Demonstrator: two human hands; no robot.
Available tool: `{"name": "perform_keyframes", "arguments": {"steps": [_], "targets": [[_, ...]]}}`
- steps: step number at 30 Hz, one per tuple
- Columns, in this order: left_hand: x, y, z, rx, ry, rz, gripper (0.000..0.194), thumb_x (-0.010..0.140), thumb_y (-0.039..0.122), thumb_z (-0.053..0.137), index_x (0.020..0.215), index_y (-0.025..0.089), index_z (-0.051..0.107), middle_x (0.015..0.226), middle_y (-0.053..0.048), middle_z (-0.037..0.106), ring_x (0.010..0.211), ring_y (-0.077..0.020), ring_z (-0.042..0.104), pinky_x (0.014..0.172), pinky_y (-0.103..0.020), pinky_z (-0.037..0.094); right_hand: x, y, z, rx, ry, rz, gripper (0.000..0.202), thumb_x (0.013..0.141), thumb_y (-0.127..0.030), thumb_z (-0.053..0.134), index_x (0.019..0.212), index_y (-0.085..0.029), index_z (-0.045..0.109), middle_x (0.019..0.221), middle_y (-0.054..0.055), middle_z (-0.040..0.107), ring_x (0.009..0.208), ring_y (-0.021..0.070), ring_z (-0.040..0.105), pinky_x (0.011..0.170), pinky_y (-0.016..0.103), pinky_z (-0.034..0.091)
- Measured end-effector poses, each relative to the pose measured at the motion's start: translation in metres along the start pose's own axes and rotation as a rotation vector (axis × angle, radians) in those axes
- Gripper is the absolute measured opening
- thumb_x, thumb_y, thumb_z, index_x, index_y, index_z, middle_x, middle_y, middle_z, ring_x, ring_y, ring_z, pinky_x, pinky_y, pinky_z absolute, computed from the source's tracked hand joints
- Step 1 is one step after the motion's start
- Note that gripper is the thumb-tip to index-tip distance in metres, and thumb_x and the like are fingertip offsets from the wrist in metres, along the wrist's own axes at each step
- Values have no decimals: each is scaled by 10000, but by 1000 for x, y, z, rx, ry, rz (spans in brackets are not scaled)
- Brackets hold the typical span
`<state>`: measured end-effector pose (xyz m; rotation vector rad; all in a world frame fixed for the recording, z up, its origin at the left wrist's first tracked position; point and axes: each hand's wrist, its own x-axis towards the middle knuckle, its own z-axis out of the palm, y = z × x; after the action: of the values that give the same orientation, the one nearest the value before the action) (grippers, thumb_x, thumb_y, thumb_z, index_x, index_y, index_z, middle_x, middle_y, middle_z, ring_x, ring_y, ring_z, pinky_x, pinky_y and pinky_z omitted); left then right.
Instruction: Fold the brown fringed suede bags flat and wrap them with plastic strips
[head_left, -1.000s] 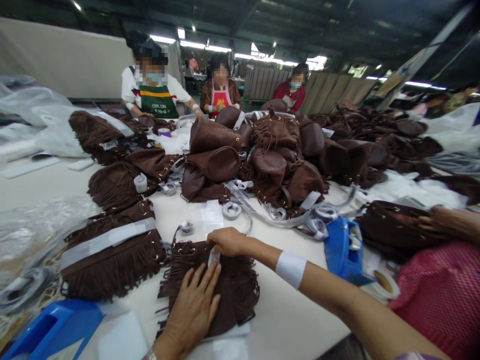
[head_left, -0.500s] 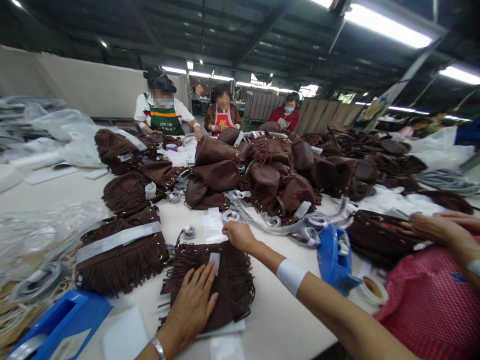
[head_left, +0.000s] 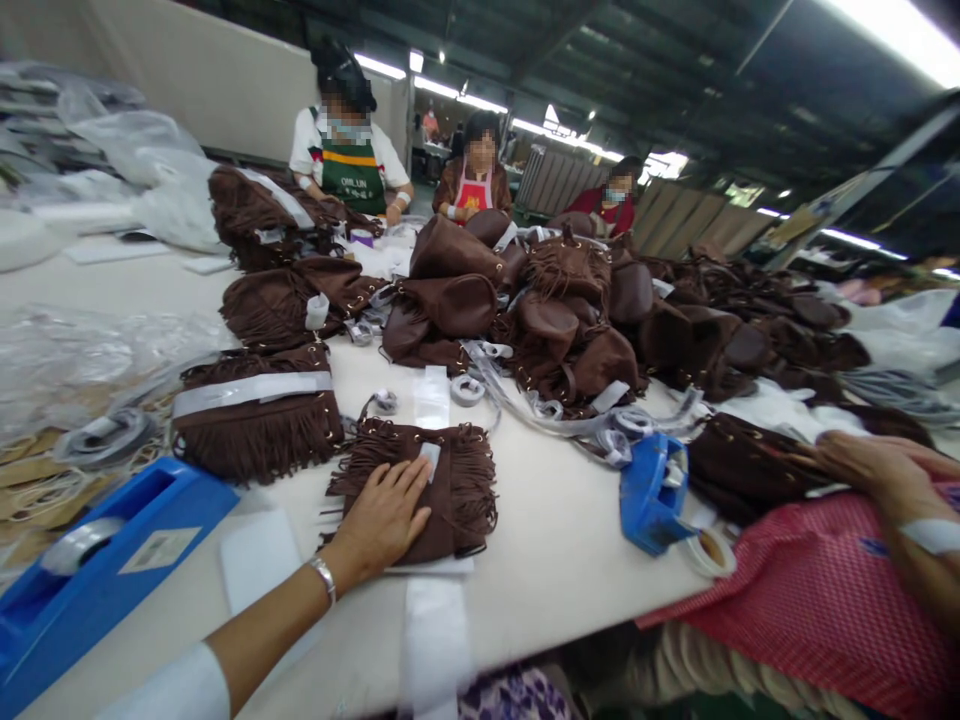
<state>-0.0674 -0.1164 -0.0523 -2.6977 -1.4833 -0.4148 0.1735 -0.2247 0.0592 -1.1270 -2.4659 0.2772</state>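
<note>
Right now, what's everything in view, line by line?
Fringed bag: one, dark brown, front centre
Banded bag: one, dark brown, left of it
Piled bags: many, brown, behind
Tape dispensers: two, blue, front left and right of centre
Tape roll: one, whitish, beside right dispenser
Plastic sheeting: uncounted, clear, left
Table: one, off-white, beneath
Facing people: three, green or red clothing, across table
Neighbour: one, pinkish-red clothing, right
Own left hand: one, silver bracelet, on fringed bag
Own right hand: not in view
</note>
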Motion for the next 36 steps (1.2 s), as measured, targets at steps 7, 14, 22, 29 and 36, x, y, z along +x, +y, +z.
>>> {"name": "perform_keyframes", "arguments": {"steps": [7,14,22,29,36], "targets": [[-2,1,1,-15,-8,-5,543,968,402,395,1463,179,362,1517,-112,415,1328,-265,426,1103,-454,286,-59,1,54,18,-367,-4,143,968,-231,511,1076,-189,595,975,55,663,869,183,605,766,310,504],[-2,2,-1,18,23,19,535,969,394,399,1451,164,376,1490,-121,450,1301,-258,455,1080,-430,315,-81,3,99,-235,-239,-361,299,994,-237,446,1285,-197,502,1256,95,567,957,219,518,805,370,425],[-1,-1,0,54,57,55,522,965,375,414,1441,162,394,1485,-112,459,1279,-251,480,1056,-421,350,-68,-4,107,-180,-26,-375,98,956,-276,512,920,-200,562,1082,34,631,792,154,516,626,298,390],[0,-1,3,39,57,50,527,968,365,409,1454,164,377,1503,-121,433,1280,-263,478,1065,-458,350,-74,7,123,-112,4,-421,161,965,-340,520,889,-209,572,1319,-25,589,1110,164,512,944,318,453],[3,2,3,33,43,24,510,972,359,397,1449,177,382,1517,-110,414,1282,-269,474,1077,-458,336,-60,-1,125,-80,10,-462,173,982,-354,517,930,-208,593,1274,-33,620,1128,156,519,992,308,455]]}}
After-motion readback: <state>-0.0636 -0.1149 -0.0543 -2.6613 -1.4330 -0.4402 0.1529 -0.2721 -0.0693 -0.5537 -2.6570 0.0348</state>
